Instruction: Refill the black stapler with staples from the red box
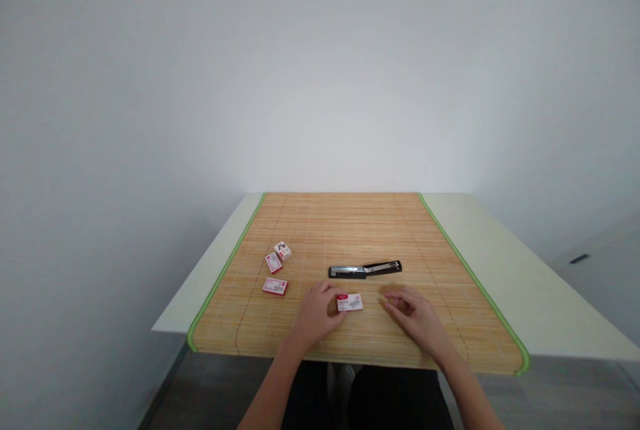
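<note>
A small red-and-white box (349,303), like a staple box, sits near the front of the bamboo mat. My left hand (317,312) grips its left end between thumb and fingers. To the right of the box, my right hand (414,317) hovers low over the mat. Its thumb and forefinger curve toward each other with a small gap, and I see nothing between them. Just beyond both hands lies a black stapler (365,270), folded wide open, its silver staple channel showing.
Three more red-and-white boxes lie on the left: one nearer box (275,287), a tilted box (273,263) and a box (283,251) touching or close behind it. The green-edged bamboo mat (345,223) covers the middle of a white table (465,230) against a wall.
</note>
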A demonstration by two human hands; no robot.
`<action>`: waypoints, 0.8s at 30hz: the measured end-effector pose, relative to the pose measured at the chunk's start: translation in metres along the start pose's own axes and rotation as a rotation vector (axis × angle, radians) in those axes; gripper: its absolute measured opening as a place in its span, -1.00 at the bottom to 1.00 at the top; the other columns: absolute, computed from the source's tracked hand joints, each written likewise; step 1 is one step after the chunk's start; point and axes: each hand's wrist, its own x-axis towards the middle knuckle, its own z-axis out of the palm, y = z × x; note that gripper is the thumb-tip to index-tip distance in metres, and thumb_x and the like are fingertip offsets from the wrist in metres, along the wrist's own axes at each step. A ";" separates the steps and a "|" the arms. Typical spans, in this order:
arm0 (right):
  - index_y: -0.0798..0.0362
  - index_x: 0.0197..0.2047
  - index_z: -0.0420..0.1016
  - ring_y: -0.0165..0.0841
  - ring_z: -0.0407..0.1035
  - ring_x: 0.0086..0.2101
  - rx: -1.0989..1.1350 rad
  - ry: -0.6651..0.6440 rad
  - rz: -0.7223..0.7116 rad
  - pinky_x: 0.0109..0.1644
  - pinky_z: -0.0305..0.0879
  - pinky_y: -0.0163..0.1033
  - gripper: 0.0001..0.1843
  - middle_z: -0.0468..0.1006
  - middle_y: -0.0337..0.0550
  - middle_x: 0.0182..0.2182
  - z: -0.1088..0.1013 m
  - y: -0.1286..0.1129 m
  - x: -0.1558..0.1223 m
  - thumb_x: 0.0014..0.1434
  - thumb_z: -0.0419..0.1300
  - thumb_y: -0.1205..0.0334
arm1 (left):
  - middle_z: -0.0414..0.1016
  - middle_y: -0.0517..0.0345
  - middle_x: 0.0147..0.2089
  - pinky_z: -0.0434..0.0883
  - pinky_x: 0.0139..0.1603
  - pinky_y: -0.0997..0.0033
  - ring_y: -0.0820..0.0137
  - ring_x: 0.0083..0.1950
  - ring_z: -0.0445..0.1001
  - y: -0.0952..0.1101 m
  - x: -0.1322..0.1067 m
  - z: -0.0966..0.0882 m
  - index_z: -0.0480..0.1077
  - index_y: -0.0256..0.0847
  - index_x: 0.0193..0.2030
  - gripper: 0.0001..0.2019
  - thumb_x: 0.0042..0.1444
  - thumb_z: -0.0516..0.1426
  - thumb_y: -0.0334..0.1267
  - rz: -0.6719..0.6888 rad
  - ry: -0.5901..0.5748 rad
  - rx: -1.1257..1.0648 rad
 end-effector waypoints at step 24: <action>-0.08 -0.19 0.64 -0.26 0.40 -0.31 -0.022 -0.189 -0.084 -0.12 0.28 -0.15 -0.84 0.52 -0.21 -0.40 0.032 -0.017 0.016 0.26 0.30 0.05 | 0.50 0.18 0.05 0.27 0.17 0.16 0.17 0.13 0.39 -0.023 0.004 0.012 0.53 0.07 0.04 -0.62 0.07 0.38 -0.05 -0.036 -0.019 0.030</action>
